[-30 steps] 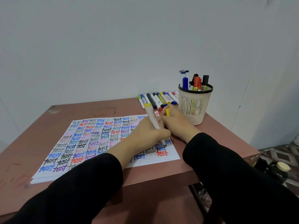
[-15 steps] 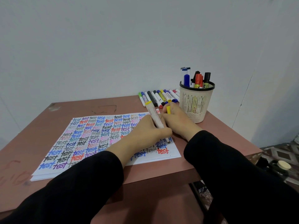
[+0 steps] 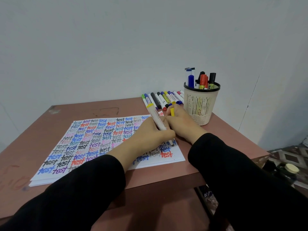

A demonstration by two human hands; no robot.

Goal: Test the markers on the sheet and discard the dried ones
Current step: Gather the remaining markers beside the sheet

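A white sheet (image 3: 93, 139) covered with the word "test" in many colours lies on the brown table (image 3: 33, 124). My left hand (image 3: 148, 135) grips a white marker with a yellow end (image 3: 157, 117), slanted, its tip touching the sheet near the lower right corner. My right hand (image 3: 182, 125) rests beside it at the sheet's right edge and pinches the yellow cap (image 3: 172, 111). A row of several capped markers (image 3: 162, 99) lies behind the hands.
A beige mesh pen cup (image 3: 201, 105) with several upright markers stands at the table's back right, close to my right hand. The wall is right behind the table. Past the right edge, the patterned floor holds a dark object with a cream lid (image 3: 290, 168).
The marker tip has shifted slightly down and right on the sheet; both hands stay together in the same place. The view has tilted a little.
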